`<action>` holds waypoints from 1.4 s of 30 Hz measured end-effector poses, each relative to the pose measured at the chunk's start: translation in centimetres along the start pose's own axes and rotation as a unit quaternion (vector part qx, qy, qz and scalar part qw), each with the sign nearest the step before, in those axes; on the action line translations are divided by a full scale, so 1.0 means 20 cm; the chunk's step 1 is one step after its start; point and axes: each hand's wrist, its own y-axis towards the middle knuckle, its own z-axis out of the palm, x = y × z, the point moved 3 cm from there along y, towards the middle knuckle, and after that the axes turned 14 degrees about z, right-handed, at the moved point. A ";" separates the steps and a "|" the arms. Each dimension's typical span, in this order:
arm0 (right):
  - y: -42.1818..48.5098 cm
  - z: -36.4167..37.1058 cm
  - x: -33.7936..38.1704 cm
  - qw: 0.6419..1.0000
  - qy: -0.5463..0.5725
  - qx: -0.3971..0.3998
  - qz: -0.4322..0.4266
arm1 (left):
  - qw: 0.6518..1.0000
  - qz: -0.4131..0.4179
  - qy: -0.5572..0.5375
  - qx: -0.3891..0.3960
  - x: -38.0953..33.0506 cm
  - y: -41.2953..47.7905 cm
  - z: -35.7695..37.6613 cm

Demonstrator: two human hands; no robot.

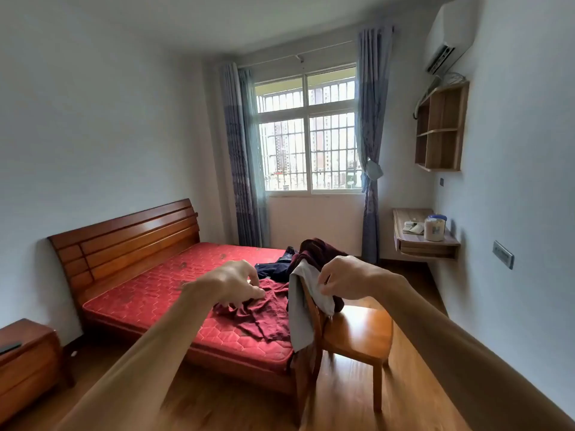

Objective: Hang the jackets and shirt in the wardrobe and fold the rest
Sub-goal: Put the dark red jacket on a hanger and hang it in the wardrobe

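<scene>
At centre right of the frame, our right hand (343, 283) pinches a pale grey cloth garment (303, 309) between thumb and curled fingers. That garment hangs over the back of a light wooden chair (357, 332). A dark maroon garment (320, 248) is heaped on the same chair back, just above the grip.

At centre, our left hand (231, 283) reaches out with bent fingers touching a crumpled dark red garment (258, 318); we cannot tell whether it has hold of the cloth. This garment lies at the lower right corner of a red quilted mattress (149, 293) on a brown wooden bed (124, 241). A navy blue garment (273, 269) lies on the mattress just above it, beside the chair.
</scene>
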 end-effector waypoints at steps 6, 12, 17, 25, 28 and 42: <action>0.25 -0.07 -0.35 0.998 0.062 -0.002 0.026 | 1.000 0.027 -0.004 -0.009 -0.14 0.37 0.08; 0.45 -0.07 -0.62 0.995 0.098 -0.012 0.022 | 0.998 0.061 -0.013 0.004 -0.24 0.66 0.20; 0.64 -0.04 -0.79 0.994 0.106 -0.003 0.037 | 0.997 0.076 -0.016 0.011 -0.26 0.91 0.26; 1.00 -0.01 -0.97 0.994 0.081 0.019 0.072 | 0.994 0.079 -0.041 0.059 -0.15 1.35 0.35; 1.19 0.00 -0.99 0.993 0.086 0.028 0.081 | 0.991 0.088 -0.048 0.085 -0.06 1.54 0.33; 1.99 0.11 -1.17 0.984 0.088 0.058 0.142 | 0.987 0.108 -0.057 0.107 0.26 2.48 0.38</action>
